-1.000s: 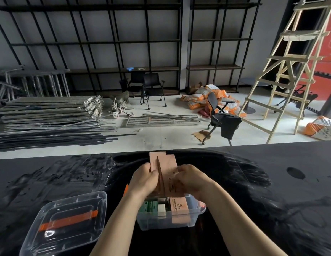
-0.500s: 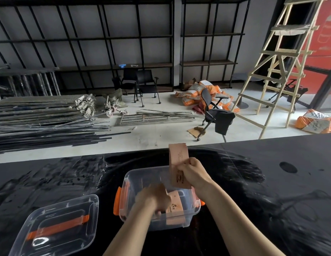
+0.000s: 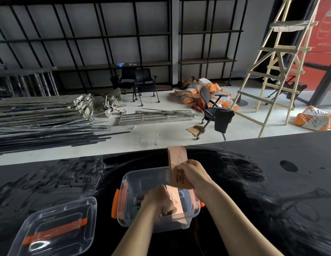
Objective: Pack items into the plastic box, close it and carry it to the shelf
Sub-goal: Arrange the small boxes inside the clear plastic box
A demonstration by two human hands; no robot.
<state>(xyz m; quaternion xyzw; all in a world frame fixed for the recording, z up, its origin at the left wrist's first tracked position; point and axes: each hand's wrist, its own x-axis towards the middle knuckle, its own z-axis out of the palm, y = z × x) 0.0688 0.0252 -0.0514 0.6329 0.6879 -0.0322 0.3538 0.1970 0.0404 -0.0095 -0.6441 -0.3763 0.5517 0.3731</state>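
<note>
A clear plastic box with orange side latches stands on the black table in front of me. My left hand is down inside the box, closed on a pink packet that stands upright next to a green item. My right hand holds a second pink packet upright above the box's right rim. The box's clear lid, with an orange handle, lies on the table to the left of the box.
The black table spreads wide to the right and left. Beyond its far edge are a concrete floor, metal rods, office chairs, a wooden ladder and black wall shelves.
Both hands first held the packets together above the box. My left hand then went down into the box with one packet, while my right hand kept the other raised.
</note>
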